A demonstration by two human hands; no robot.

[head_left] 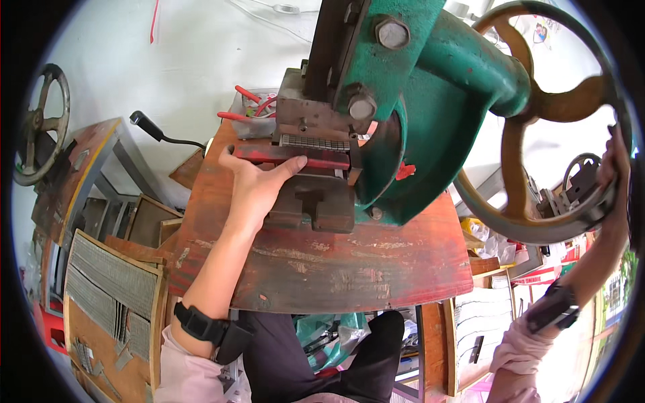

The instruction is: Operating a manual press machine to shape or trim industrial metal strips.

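Observation:
My left hand (259,181) reaches over the wooden bench and is closed on a red and dark metal bar (329,158). The thumb lies along its near side; the fingers go round its left end and are partly hidden. Just behind the bar, a strip with a fine grid of small cells (314,142) sits under the press head (312,114). In front of it is a dark slotted metal block (312,201). Out to the right, my right hand (610,164) grips the rim of the large handwheel (514,161) on the green press (443,127).
Red-handled pliers (245,117) lie behind the bench top (322,269). A wooden tray of grey gridded strips (114,282) stands at lower left, another tray (480,322) at lower right. A second handwheel (41,124) is at far left. A black lamp-like arm (148,126) rises behind.

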